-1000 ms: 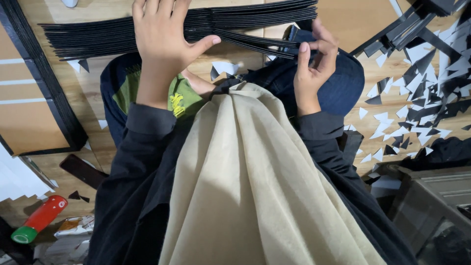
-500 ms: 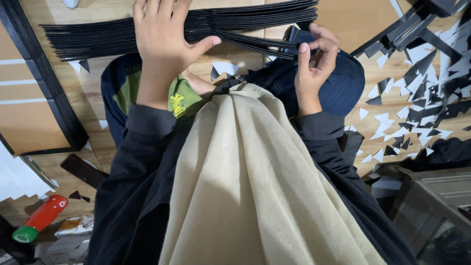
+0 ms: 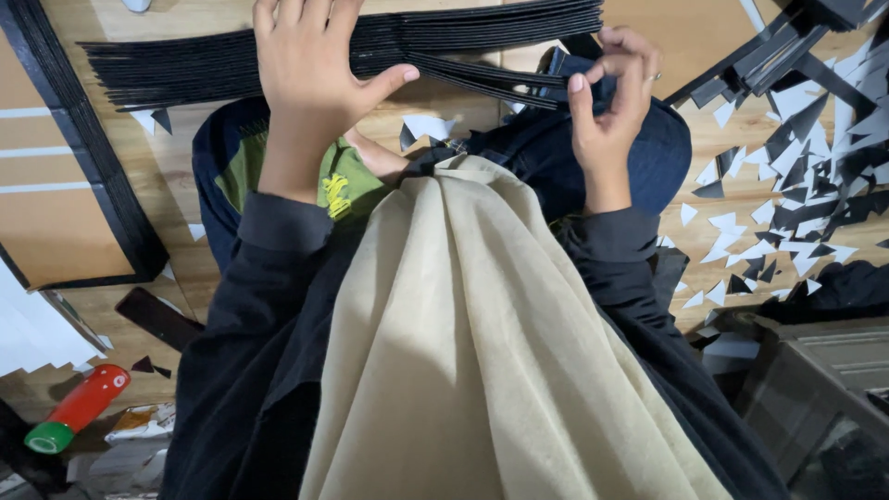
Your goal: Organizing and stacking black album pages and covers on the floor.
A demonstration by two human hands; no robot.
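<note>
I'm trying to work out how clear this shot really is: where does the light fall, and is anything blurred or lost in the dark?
Head view: light falls brightest on the beige draped cloth, with soft fold shadows; the left hand and right hand on the fanned stack of thin black strips look sharp; the black sleeves lose detail in darkness; the bottom right corner is dim and murky.

The left hand (image 3: 310,79) lies flat on a long stack of black strips (image 3: 231,60), thumb spread out. At the right end of this stack, the right hand (image 3: 611,111) pinches a few separated strips. Below the stack hangs a beige cloth (image 3: 463,352); right of it lie paper scraps (image 3: 796,176).
</note>
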